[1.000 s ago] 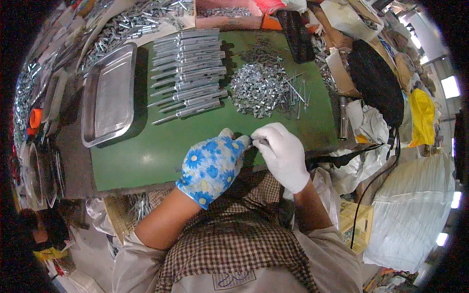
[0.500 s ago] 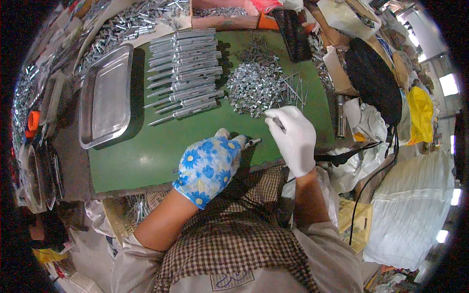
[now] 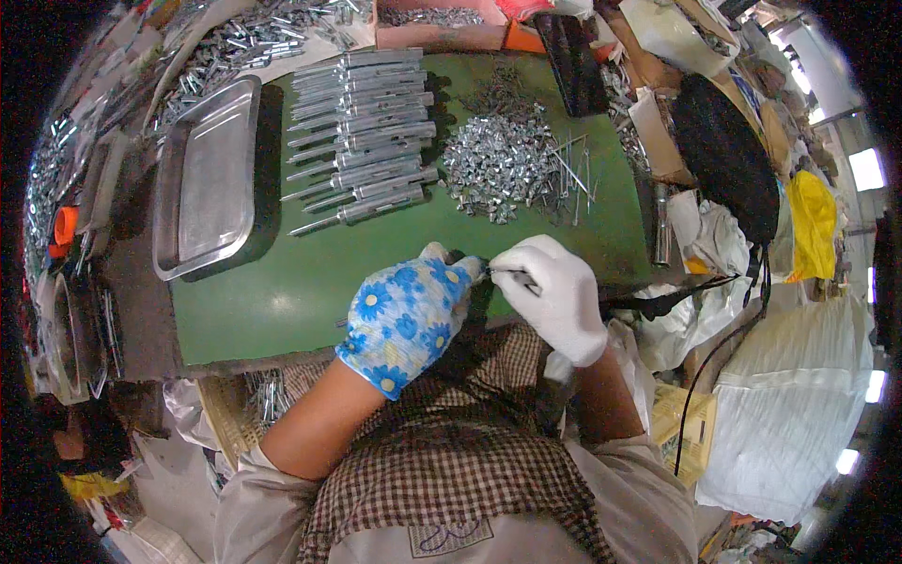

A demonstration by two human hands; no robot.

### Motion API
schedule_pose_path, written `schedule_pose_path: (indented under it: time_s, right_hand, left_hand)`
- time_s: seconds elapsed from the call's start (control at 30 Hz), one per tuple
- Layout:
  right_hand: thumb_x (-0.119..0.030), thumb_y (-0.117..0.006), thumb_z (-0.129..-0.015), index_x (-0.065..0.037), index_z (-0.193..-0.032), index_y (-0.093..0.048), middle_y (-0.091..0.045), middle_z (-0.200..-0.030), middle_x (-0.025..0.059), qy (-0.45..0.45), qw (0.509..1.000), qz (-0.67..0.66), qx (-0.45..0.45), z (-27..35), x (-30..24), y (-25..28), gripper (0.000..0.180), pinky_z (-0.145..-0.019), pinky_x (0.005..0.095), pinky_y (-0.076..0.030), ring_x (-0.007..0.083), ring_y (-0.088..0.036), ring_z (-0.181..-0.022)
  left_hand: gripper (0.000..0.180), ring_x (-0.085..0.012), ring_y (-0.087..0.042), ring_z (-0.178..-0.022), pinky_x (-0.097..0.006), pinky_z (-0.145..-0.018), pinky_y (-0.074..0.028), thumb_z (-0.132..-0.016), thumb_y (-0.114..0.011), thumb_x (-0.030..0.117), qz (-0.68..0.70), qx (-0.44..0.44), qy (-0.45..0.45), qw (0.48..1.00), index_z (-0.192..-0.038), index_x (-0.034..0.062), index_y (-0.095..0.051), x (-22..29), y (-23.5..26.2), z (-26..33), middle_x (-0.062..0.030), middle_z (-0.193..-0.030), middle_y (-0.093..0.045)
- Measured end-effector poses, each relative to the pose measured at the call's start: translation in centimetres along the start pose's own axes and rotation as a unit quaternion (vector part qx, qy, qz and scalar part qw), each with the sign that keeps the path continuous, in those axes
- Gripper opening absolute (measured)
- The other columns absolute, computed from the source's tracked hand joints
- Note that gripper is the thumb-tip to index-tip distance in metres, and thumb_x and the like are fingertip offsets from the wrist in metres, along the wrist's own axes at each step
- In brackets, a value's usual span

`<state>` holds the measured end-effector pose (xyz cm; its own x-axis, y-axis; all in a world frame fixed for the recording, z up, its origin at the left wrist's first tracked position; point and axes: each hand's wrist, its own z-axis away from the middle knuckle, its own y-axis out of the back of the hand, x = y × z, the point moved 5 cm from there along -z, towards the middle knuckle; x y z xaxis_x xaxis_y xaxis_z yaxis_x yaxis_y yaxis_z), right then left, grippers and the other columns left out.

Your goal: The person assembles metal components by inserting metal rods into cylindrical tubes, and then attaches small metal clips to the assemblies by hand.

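Note:
My left hand (image 3: 402, 318), in a white glove with blue flowers, is closed around a slim metal rod (image 3: 341, 323). Only a bit of the rod pokes out at the wrist side; the rest is covered by the glove. My right hand (image 3: 554, 296), in a plain white glove, pinches at the rod's other end, fingertips against those of the left. A thin dark piece (image 3: 520, 278) shows under its fingers, too small to name. Beyond the hands lie a row of pointed silver metal rods (image 3: 362, 141) and a heap of small metal nuts or sleeves (image 3: 498, 169).
An oblong steel tray (image 3: 209, 179) stands on the left of the green work mat (image 3: 272, 320). Thin pins (image 3: 575, 174) lie right of the heap. At the back are a pink bin (image 3: 437, 36) of small parts and a black oblong object (image 3: 571, 61). A metal cylinder (image 3: 661, 224) stands at right.
My right hand has moved left and down from beside the heap to the end of the rod in my left hand. The left hand has stayed nearly in place.

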<state>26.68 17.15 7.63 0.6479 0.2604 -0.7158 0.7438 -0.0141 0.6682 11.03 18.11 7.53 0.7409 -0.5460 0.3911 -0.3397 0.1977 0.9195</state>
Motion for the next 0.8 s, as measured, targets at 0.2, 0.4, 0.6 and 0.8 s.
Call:
schedule_pose_path:
  time_s: [0.2,0.4,0.6,0.8]
  right_hand:
    - [-0.004,-0.068,-0.077,-0.004,-0.086,-0.063,-0.059,-0.08,0.0094,-0.008,0.999,0.045,0.001,-0.1,-0.1,-0.4,0.01,-0.061,0.0286,-0.047,0.0192,-0.06,-0.068]
    - [-0.004,-0.068,-0.077,-0.002,-0.084,-0.062,-0.057,-0.076,0.0088,-0.056,0.998,0.024,-0.021,-0.3,0.6,-0.5,0.01,-0.061,0.0277,-0.046,0.0178,-0.056,-0.065]
    - [-0.007,-0.066,-0.079,-0.003,-0.091,-0.059,-0.054,-0.076,0.0044,-0.027,0.996,-0.089,0.002,-0.9,0.7,-0.1,0.015,-0.057,0.0253,-0.042,0.0135,-0.051,-0.062]
    - [-0.046,-0.03,-0.097,-0.007,-0.072,-0.05,-0.036,-0.058,-0.0024,-0.13,0.693,-0.702,0.095,-2.8,1.6,-2.6,0.051,-0.042,0.0242,-0.023,0.0083,-0.03,-0.047]
  left_hand:
    - [0.038,-0.0299,-0.062,-0.077,-0.04,-0.064,-0.052,-0.08,-0.063,0.022,0.012,-0.013,-0.003,1.0,-0.118,0.0158,-0.059,-0.2,0.1,-0.1,-0.0128,-0.097,-0.058]
    - [0.035,-0.0279,-0.063,-0.072,-0.039,-0.059,-0.051,-0.08,-0.062,0.021,-0.023,-0.007,-0.02,1.0,-0.114,0.0162,-0.059,0.2,-0.1,-0.2,-0.0112,-0.09,-0.057]
    - [0.031,-0.0262,-0.064,-0.069,-0.038,-0.057,-0.051,-0.085,-0.055,0.019,-0.072,-0.027,-0.029,0.997,-0.115,0.0172,-0.058,0.3,-0.2,-0.3,-0.0094,-0.084,-0.057]
    - [0.031,-0.0235,-0.063,-0.064,-0.036,-0.053,-0.05,-0.084,-0.05,0.014,-0.082,0.002,-0.067,0.994,-0.113,0.014,-0.061,0.4,-0.2,-0.4,-0.0091,-0.08,-0.058]
